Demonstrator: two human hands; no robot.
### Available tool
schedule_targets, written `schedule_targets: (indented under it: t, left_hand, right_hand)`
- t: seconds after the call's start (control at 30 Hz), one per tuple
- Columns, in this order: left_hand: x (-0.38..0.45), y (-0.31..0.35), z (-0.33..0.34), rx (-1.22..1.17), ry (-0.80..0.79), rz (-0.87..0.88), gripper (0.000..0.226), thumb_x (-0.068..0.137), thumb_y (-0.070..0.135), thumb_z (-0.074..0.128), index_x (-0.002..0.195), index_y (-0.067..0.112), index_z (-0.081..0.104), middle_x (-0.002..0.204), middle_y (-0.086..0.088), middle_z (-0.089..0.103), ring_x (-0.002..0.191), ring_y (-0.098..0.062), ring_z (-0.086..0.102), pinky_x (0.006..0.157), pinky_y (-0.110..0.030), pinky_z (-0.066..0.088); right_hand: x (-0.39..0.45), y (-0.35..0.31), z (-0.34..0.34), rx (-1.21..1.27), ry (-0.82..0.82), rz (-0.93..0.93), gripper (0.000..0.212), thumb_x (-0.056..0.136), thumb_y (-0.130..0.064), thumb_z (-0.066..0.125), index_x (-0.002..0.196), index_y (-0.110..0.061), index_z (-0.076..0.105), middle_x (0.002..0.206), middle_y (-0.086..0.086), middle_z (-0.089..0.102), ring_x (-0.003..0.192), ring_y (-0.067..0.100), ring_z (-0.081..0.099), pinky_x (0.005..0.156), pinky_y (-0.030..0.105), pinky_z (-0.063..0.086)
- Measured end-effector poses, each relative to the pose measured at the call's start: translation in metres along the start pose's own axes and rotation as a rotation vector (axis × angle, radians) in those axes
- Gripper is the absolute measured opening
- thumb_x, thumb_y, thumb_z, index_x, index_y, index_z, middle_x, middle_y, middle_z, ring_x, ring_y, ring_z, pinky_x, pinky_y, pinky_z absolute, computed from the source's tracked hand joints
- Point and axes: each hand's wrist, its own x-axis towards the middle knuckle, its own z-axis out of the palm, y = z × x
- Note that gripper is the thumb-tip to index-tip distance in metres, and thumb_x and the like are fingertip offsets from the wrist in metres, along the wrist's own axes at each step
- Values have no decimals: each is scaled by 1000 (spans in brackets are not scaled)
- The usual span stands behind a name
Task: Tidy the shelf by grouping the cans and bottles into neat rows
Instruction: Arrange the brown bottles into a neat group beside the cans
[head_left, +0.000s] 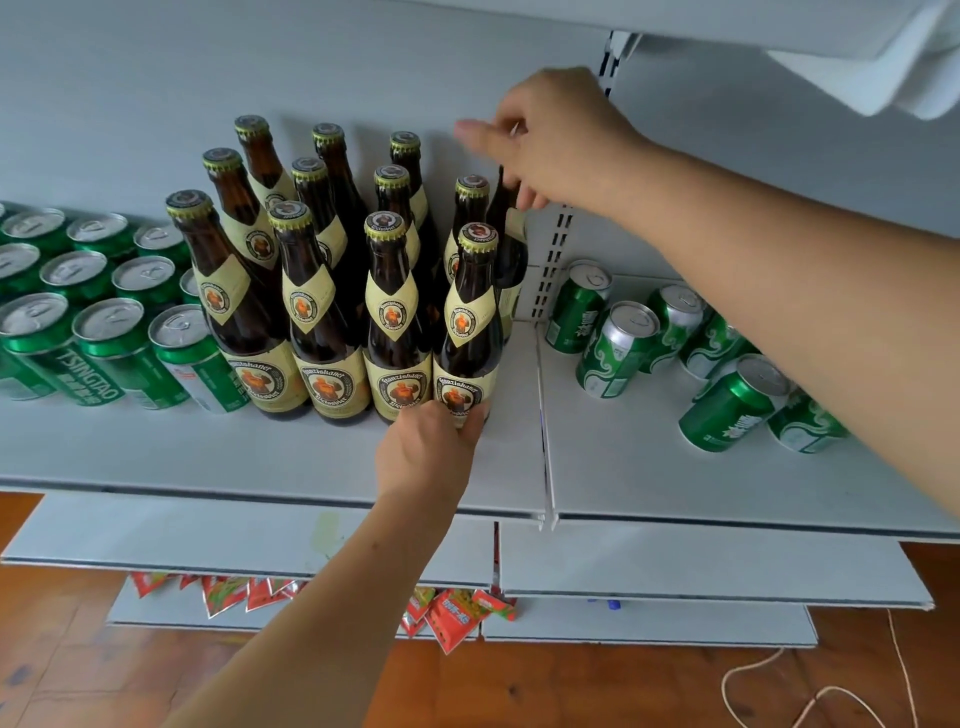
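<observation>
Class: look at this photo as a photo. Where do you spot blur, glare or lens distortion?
Head view: the right hand has motion-blurred fingertips; the can tops carry soft glare; the shelf edge bows from the wide-angle lens; the front bottles are sharp.

Rear bottle (506, 244) cap hidden by right hand (550, 140); fingers (467, 129) blurred

brown beer bottles (332, 291) standing upright in rows, mid-shelf

green cans (98, 312) sitting in neat upright rows to their left; more green cans on the right (691, 353) standing scattered & tilted, apart from the btls.
</observation>
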Motion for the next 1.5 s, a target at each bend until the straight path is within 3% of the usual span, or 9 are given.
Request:
schedule_targets:
  t: [0.1, 0.3, 0.53, 0.9, 1.03, 1.13, 1.23, 1.43, 1.5]
  left_hand:
    - [1, -2, 9, 2, 14, -33, 55, 97, 58, 43, 79, 9, 58, 69, -4, 48, 69, -29, 49, 61, -32, 40]
    - [4, -6, 19, -9, 21, -68, 52, 97, 57, 43, 85, 10, 64, 69, -1, 47, 67, -28, 48, 60, -31, 37]
    - [2, -3, 22, -25, 42, -74, 52, 96, 57, 45, 69, 13, 54, 63, -1, 47, 63, -30, 49, 56, -30, 37]
    - [6, -6, 17, -30, 52, -71, 56, 91, 63, 50, 73, 12, 62, 68, -5, 56, 63, -30, 51, 56, -29, 38]
    - [5, -6, 19, -22, 71, -55, 56, 91, 63, 49, 71, 12, 62, 69, -6, 58, 63, -29, 51, 57, -29, 39]
    - [5, -6, 19, -17, 79, -53, 56, 91, 64, 48, 73, 13, 63, 70, -5, 58, 63, -29, 51, 58, -29, 39]
    - [4, -6, 18, -12, 78, -60, 56, 91, 64, 48, 74, 12, 63, 70, -5, 57, 63, -29, 51, 57, -29, 38]
    - [8, -7, 17, -30, 63, -56, 56, 89, 63, 53, 72, 11, 63, 71, -6, 59, 66, -30, 53, 58, -29, 39]
    - [10, -8, 16, -21, 54, -50, 55, 89, 63, 54, 73, 11, 64, 71, -6, 59, 66, -29, 53, 58, -29, 39]
  right_hand:
    - [6, 21, 2, -102, 129, 7, 38, 96, -45, 54, 100, -10, 68, 95, 2, 65, 84, 16, 61, 75, 29, 47]
    - [13, 38, 11, -13, -45, -2, 34, 92, -30, 65, 123, -15, 63, 123, 5, 62, 102, 12, 56, 88, 24, 44]
    - [27, 36, 9, 111, -174, 74, 40, 80, -29, 79, 112, -12, 62, 96, 6, 65, 75, 20, 73, 72, 37, 62]
    - [39, 53, 9, 111, -113, 91, 31, 83, -19, 77, 110, -9, 65, 110, 12, 64, 85, 26, 69, 72, 38, 62]
    - [39, 42, 13, -74, -70, 25, 36, 79, -42, 78, 88, -7, 72, 81, 6, 71, 72, 15, 68, 74, 34, 58]
    - [42, 37, 19, -215, 29, 25, 47, 76, -58, 73, 65, -14, 56, 65, 1, 64, 69, 17, 66, 76, 34, 56]
    - [44, 31, 22, -287, 51, 47, 54, 78, -63, 68, 61, -18, 45, 59, -4, 57, 63, 15, 65, 72, 32, 56]
    - [56, 27, 6, 89, -282, 163, 49, 84, -44, 72, 111, -5, 60, 92, 15, 71, 70, 19, 74, 71, 37, 62]
    - [54, 25, 8, 149, -326, 185, 42, 86, -35, 73, 112, -5, 62, 96, 16, 71, 76, 22, 75, 75, 37, 61]
